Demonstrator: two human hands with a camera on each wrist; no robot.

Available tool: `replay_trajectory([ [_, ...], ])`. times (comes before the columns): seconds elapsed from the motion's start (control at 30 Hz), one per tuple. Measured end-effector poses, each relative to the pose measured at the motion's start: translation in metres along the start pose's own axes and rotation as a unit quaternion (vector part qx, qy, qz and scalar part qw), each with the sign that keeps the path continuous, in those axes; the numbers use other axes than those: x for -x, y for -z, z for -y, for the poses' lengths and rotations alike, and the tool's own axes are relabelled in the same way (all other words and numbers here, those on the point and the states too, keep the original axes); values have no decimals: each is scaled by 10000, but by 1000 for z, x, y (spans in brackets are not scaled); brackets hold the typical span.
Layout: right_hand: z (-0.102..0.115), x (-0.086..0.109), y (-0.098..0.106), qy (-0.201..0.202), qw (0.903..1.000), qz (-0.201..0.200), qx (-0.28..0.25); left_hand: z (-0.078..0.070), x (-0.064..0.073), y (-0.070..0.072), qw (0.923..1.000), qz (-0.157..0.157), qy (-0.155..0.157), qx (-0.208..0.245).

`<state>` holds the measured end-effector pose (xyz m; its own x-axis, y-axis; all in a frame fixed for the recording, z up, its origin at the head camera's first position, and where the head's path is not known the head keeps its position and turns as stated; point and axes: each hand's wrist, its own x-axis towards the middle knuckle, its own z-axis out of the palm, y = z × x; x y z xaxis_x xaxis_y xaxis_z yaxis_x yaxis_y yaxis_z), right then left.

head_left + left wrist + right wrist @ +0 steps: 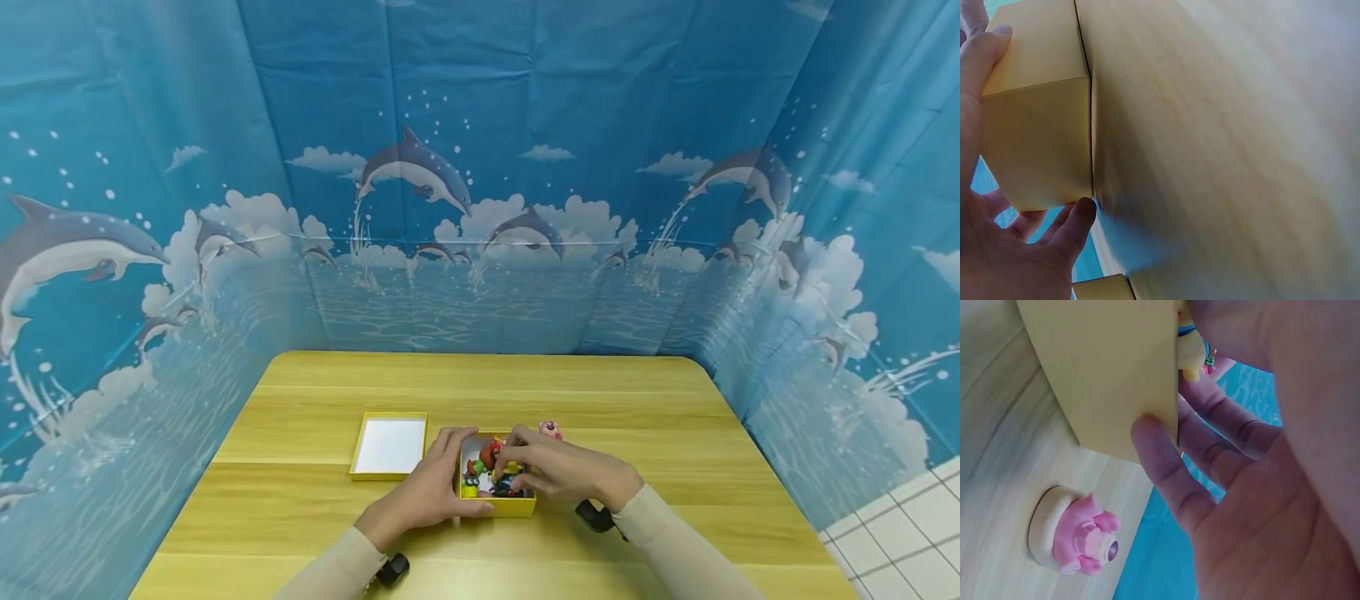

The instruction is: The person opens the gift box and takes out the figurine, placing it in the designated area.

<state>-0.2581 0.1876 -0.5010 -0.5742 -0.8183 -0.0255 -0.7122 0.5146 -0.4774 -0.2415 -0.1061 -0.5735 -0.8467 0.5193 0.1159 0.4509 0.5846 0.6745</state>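
Observation:
An open yellow box (498, 508) holds several small colourful toy figurines (476, 467). My left hand (431, 483) grips the box from its left side, thumb on the near wall and fingers around the far corner, as the left wrist view also shows. Over the box's right side my right hand (551, 467) reaches in with bent fingers. It seems to pinch a yellow figurine with a blue part (1192, 353), which shows above the rim in the right wrist view; thumb and fingers partly hide it. One right fingertip touches the box's outer wall (1110, 381).
A box lid (390, 446), white inside with yellow edges, lies left of the box. Behind the right hand a pink figurine on a round pale base (1082, 537) stands on the wooden table (645, 400). A blue dolphin-print curtain (480, 300) surrounds the table.

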Motion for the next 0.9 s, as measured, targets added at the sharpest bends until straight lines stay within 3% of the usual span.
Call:
replay_trajectory([
  [0.33,-1,0,3,184,9991,-341,-198,-2,0,1,10000,6,-3,-6],
  [0.63,-1,2,3,19,9988,-373,-323,-3,0,2,10000,-19,-5,-23],
  [0.9,-2,4,-2,-171,9957,-513,-758,-2,1,0,10000,-17,-10,-12],
])
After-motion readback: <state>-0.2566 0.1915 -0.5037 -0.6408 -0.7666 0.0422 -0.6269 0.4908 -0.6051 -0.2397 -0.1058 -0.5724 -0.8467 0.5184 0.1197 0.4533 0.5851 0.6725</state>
